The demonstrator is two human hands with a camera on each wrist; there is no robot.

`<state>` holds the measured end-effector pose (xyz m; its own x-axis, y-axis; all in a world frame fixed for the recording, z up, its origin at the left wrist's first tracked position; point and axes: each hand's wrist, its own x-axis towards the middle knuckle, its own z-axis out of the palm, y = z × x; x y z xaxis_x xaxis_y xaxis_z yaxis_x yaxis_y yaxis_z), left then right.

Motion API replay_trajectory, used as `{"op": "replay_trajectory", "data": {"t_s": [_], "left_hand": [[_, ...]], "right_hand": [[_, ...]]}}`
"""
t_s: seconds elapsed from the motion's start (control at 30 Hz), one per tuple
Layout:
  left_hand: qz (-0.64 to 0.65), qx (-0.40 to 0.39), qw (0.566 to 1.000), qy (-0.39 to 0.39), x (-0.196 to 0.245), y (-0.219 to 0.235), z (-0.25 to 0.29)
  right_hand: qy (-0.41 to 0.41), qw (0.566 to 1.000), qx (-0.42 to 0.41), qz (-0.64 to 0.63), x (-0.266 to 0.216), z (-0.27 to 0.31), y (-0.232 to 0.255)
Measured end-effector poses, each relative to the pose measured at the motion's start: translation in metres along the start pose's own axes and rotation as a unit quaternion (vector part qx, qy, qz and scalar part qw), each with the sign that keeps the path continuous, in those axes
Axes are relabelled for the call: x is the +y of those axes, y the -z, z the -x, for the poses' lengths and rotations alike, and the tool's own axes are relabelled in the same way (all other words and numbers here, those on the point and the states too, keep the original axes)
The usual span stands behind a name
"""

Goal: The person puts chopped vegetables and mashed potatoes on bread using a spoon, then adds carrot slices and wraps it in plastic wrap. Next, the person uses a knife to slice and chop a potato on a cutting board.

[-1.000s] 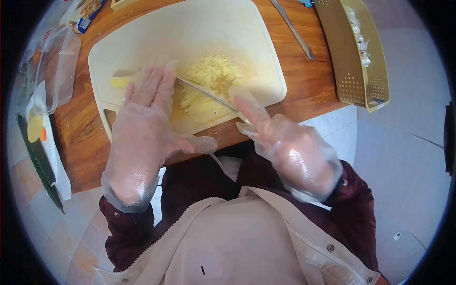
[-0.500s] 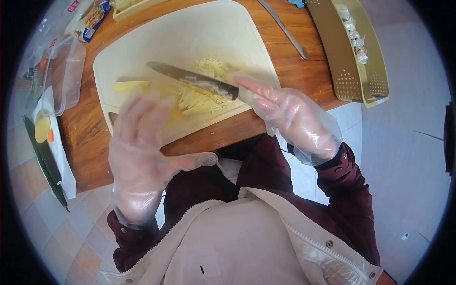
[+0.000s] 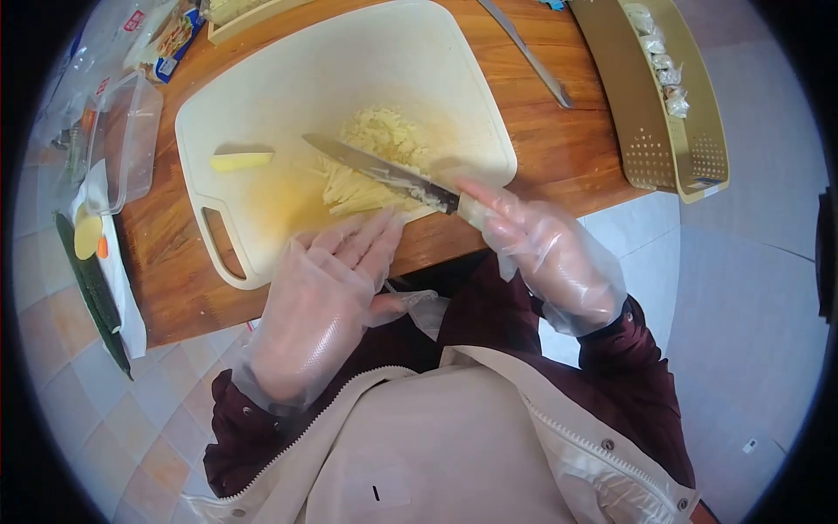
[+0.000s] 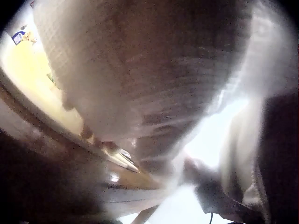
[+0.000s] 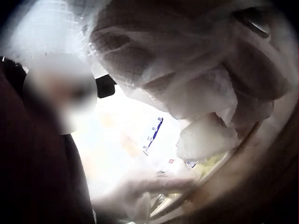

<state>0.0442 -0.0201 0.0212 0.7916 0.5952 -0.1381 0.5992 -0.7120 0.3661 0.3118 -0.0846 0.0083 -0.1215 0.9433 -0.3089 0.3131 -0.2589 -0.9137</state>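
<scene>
In the head view a gloved right hand [image 3: 559, 258] grips the handle of a knife [image 3: 380, 170], its blade slanting over the pale yellow shreds. The gloved left hand [image 3: 319, 306] has its fingers extended at the board's near edge, fingertips by the cut strips [image 3: 353, 190]. Finely chopped pieces [image 3: 384, 131] lie behind the blade on the white cutting board [image 3: 288, 79]. A separate yellow piece [image 3: 242, 161] rests at the board's left. The left wrist view is mostly filled by the left hand [image 4: 140, 70]; the right wrist view shows the gloved right hand [image 5: 187, 70], the blade not clearly visible.
A second knife [image 3: 528, 54] lies right of the board, beside a perforated gold basket [image 3: 611, 79] with wrapped items. Leftward are a clear plastic container [image 3: 131, 144], a cucumber [image 3: 92, 288], and white paper [image 3: 127, 306] bearing a yellow slice and an orange piece. Packaging [image 3: 175, 44] lies behind.
The left hand has moved from the board's left part rightward and toward the body, uncovering the separate yellow piece. The knife has lifted and swung from its earlier angle, still in the right hand.
</scene>
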Motion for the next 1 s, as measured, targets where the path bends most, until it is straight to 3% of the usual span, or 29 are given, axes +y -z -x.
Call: {"op": "replay_trajectory", "data": {"t_s": [0.13, 0.33, 0.57, 0.63, 0.77, 0.83, 0.87, 0.9, 0.93, 0.97, 1.0], "left_hand": [[-0.007, 0.017, 1.0, 0.023, 0.005, -0.002, -0.005], [-0.016, 0.034, 0.998, 0.049, 0.004, -0.004, -0.015], [-0.017, 0.049, 0.996, 0.077, 0.005, -0.004, -0.021], [-0.022, 0.08, 0.995, 0.051, 0.004, -0.004, -0.017], [0.095, 0.055, 0.993, 0.044, -0.004, 0.018, -0.006], [0.136, 0.021, 0.986, 0.095, -0.012, 0.035, 0.001], [0.284, 0.072, 0.939, 0.177, -0.019, 0.027, 0.006], [0.426, 0.15, 0.859, 0.241, -0.026, 0.019, 0.012], [0.207, 0.191, 0.944, 0.17, -0.033, 0.034, 0.002], [-0.024, 0.221, 0.971, 0.088, -0.039, 0.043, -0.006], [-0.003, 0.209, 0.973, 0.101, -0.045, 0.042, -0.009]], "right_hand": [[0.006, 0.999, 0.017, -0.044, 0.012, -0.003, -0.004], [-0.02, 0.999, -0.027, 0.027, -0.013, -0.018, 0.011], [0.08, 0.994, 0.01, 0.068, -0.023, -0.018, 0.008], [0.105, 0.991, 0.027, 0.079, -0.027, -0.016, 0.004], [0.097, 0.972, 0.008, 0.212, -0.045, -0.019, 0.003], [0.096, 0.957, 0.015, 0.275, -0.055, -0.022, 0.0], [0.078, 0.932, 0.02, 0.355, -0.061, -0.025, -0.003], [0.059, 0.899, 0.025, 0.432, -0.066, -0.026, -0.004], [0.058, 0.899, 0.025, 0.434, -0.072, -0.027, -0.002], [0.056, 0.909, 0.003, 0.413, -0.079, -0.03, 0.0], [0.055, 0.913, -0.009, 0.404, -0.08, -0.03, 0.0]]}}
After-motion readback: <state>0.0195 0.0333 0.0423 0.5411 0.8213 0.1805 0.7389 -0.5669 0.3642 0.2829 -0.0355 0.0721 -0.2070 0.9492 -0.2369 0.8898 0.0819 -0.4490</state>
